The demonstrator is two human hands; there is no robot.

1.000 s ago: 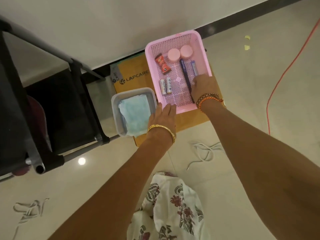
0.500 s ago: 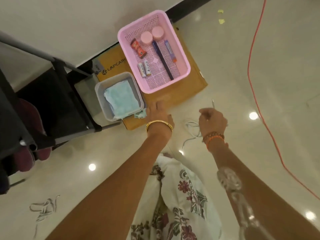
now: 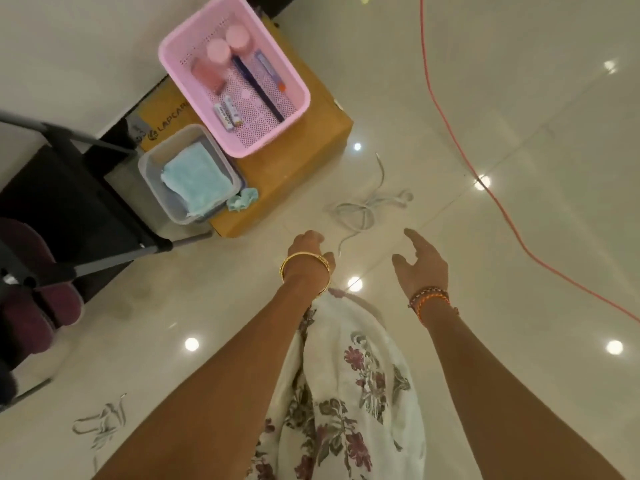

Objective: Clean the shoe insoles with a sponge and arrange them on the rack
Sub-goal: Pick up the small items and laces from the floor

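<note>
My left hand (image 3: 308,252) hovers over the tiled floor with a gold bangle on the wrist; its fingers hang loosely and hold nothing. My right hand (image 3: 420,263) hovers to the right of it, fingers relaxed and spread, with nothing in it. A clear plastic tub (image 3: 157,188) holding a folded light blue cloth (image 3: 195,180) sits on a cardboard box (image 3: 304,150) by the black shoe rack (image 3: 69,202) on the left. Dark red shoes (image 3: 31,306) rest in the rack. I see no insole in view.
A pink basket (image 3: 294,77) with small jars, tubes and batteries stands on the box. A white lace (image 3: 367,206) lies on the floor just beyond my hands, another lace (image 3: 100,424) at lower left. An orange cable (image 3: 446,109) runs across the right. Floral fabric (image 3: 349,386) covers my lap.
Both hands have pulled back from the pink basket toward me. My right hand, which pinched something thin half a second ago, now holds nothing. The view has swung right.
</note>
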